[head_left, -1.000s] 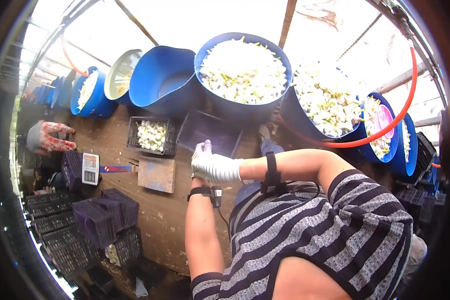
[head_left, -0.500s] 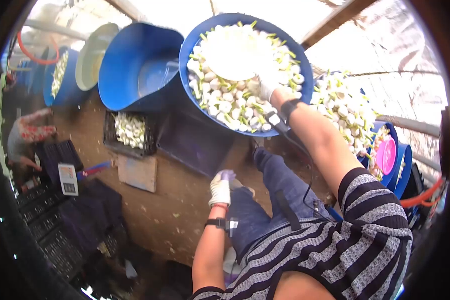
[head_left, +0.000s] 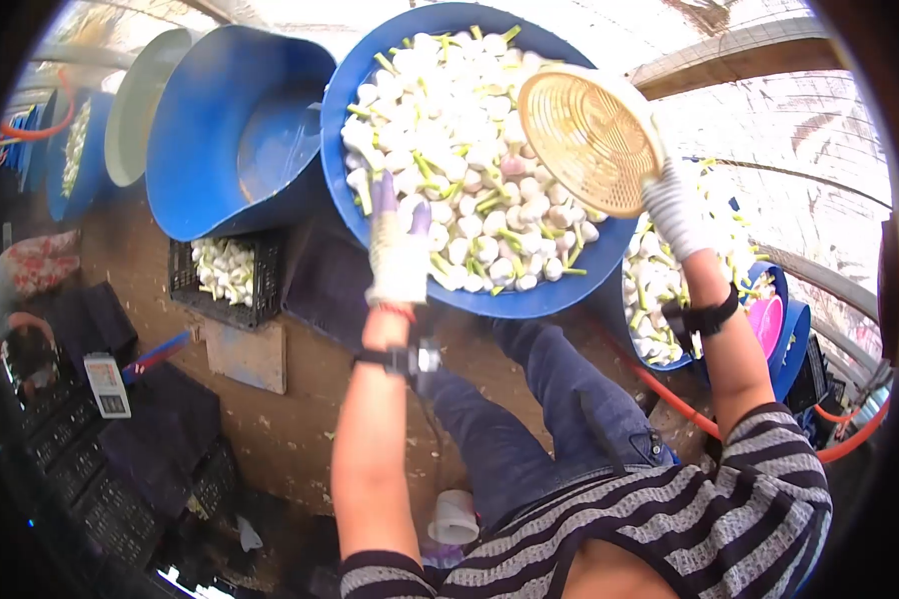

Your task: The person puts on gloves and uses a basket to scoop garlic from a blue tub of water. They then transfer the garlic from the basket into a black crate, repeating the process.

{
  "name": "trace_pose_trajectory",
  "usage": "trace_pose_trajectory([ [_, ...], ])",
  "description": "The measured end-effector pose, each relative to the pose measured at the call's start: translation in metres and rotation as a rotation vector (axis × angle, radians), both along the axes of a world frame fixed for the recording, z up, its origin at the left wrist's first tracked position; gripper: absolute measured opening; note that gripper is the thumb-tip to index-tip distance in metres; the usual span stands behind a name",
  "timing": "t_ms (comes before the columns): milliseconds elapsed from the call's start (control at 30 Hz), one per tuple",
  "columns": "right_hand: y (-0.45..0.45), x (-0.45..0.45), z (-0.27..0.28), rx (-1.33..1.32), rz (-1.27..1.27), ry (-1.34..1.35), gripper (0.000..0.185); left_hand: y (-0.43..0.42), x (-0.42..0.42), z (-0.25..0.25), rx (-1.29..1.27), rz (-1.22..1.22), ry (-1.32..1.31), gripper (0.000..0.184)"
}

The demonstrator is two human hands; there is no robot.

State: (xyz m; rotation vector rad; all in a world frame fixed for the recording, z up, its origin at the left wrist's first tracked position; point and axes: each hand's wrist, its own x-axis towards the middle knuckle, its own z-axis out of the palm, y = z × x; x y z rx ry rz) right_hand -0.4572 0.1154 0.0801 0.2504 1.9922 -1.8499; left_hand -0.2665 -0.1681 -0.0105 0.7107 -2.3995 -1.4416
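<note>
A wide blue tub [head_left: 559, 290] is filled with white garlic bulbs [head_left: 479, 180] that have short green stems. My left hand [head_left: 398, 250], in a white glove with purple fingertips, reaches over the tub's near left edge. Its fingers are stretched out and apart, touching the bulbs. In a white glove, my right hand [head_left: 675, 210] grips the rim of a tan plastic strainer basket [head_left: 594, 140]. The basket is tilted above the right side of the tub, and no bulbs show in it.
Another blue tub [head_left: 200, 150] stands at left, above a black crate [head_left: 225, 285] of garlic. More bulbs [head_left: 659, 290] fill a tub at right, near a pink bowl [head_left: 765, 324] and an orange hose [head_left: 669, 394]. A scale [head_left: 107, 384] and a person [head_left: 30, 280] are at far left.
My left hand has risen from beside my leg to the garlic. My right hand has moved right with the basket, out of the middle of the tub. The view has shifted slightly.
</note>
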Motion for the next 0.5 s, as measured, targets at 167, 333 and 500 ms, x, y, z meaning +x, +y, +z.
trace_pose_trajectory([
  [167,-0.045,0.072,-0.033,1.081,0.559,0.548,0.086,-0.046,-0.105,-0.055,-0.128,0.001,-0.700,0.093],
  [333,-0.065,0.075,-0.080,1.158,0.481,0.468,0.084,-0.027,-0.104,-0.106,-0.276,0.003,-0.655,0.094],
  [500,-0.085,0.064,-0.099,1.117,0.439,0.404,0.081,-0.027,-0.125,-0.111,-0.201,-0.003,-0.682,0.096],
])
